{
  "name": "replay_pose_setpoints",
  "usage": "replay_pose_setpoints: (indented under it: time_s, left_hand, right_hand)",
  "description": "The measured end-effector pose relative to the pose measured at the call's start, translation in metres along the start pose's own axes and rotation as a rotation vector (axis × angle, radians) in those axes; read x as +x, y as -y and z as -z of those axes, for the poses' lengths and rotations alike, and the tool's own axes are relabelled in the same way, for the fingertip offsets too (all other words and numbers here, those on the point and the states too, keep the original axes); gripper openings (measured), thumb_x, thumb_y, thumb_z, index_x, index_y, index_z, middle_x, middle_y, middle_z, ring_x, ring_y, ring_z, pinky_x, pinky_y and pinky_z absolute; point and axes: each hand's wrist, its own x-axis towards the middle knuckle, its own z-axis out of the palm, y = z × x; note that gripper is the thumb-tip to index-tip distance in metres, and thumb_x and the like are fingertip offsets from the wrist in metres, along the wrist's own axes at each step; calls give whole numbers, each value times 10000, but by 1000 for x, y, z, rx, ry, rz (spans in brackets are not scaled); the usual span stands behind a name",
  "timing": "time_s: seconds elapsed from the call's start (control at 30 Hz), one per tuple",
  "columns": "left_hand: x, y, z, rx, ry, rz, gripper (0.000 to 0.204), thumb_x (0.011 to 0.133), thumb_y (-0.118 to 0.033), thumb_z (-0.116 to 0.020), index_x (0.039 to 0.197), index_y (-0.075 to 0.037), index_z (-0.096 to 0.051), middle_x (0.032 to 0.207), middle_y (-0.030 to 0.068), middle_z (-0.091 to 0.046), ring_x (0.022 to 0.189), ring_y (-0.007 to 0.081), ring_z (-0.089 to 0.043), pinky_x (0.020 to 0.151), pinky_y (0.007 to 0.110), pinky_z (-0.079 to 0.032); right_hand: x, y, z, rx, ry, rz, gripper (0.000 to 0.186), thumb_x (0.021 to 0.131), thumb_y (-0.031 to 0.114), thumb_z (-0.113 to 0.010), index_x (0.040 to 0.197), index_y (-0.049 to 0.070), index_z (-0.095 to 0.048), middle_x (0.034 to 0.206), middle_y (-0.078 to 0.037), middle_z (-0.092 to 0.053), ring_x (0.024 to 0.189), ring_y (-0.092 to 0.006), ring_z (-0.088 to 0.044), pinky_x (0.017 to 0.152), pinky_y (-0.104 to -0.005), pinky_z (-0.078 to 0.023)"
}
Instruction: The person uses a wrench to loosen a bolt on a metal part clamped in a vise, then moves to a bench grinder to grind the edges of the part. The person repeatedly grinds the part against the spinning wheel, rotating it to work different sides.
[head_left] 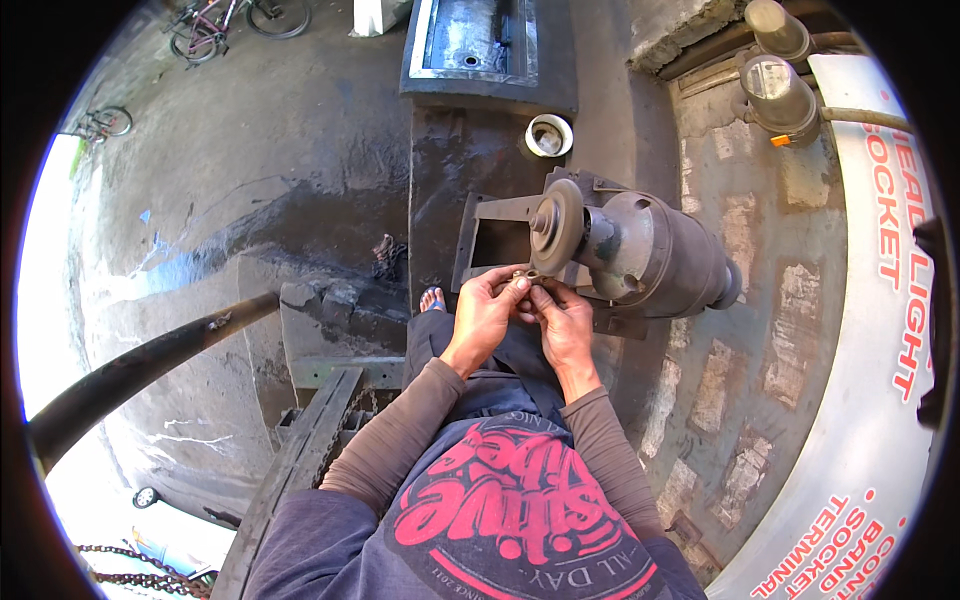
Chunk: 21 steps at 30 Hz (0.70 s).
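My left hand [482,318] and my right hand [563,322] are close together in front of me, fingers pinched around a small brass-coloured metal piece [530,275]. Fingertips cover much of it, so its exact kind cannot be made out. Just beyond it is the round grinding wheel [565,228] of a bench grinder, whose grey motor housing [672,255] extends to the right. The piece is at the wheel's near lower edge; whether they touch is unclear. One still picture does not show if the wheel is spinning.
A metal frame [490,208] carries the grinder. Beyond it are a white bucket [548,136] and a metal basin [428,72]. A brick wall [738,240] and a printed white banner [850,330] run along the right. A dark pipe [150,365] slants in at left; bicycles [200,38] stand farther off.
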Motion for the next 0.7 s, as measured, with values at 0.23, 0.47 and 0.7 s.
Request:
replay_pose_setpoints:
  time_s: [0.23,0.47,0.7]
  left_hand:
    - [4,8,-13,-100,-39,27,362,1021,-108,-659,1315,96,-607,1011,107,-720,769,113,-670,673,264,-635]
    - [0,8,-8,-132,-15,55,359,1046,-170,-631,1324,57,-606,1006,88,-717,778,119,-682,674,251,-608]
    - [-10,5,17,-310,30,203,362,1095,-290,-531,1218,25,-661,946,61,-687,834,150,-674,757,307,-616]
  right_hand:
    - [-2,7,4,25,-56,9,191,987,72,-695,1140,-37,-728,1009,-57,-728,834,-102,-644,750,-248,-532]
    - [-2,9,5,-80,-40,-3,197,979,90,-714,1124,-42,-734,993,-56,-734,845,-106,-653,756,-247,-540]
    - [-7,4,-5,-314,-59,48,182,967,73,-730,1104,-45,-738,994,-62,-744,883,-109,-674,746,-251,-558]
